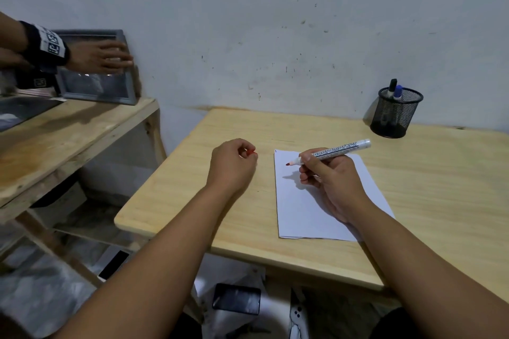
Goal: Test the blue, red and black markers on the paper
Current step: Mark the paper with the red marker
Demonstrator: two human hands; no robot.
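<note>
The right hand (329, 173) grips the red marker (330, 152), uncapped, at centre frame. Its long axis slopes from upper right down-left; the tip hangs just above the paper (303, 209) near its upper-left corner. The left hand (232, 164), left of the sheet, pinches the red cap (250, 151).

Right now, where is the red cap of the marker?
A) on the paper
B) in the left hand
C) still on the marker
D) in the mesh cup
B: the left hand curls round the red cap, while the right hand holds the uncapped red marker over the paper.
</note>
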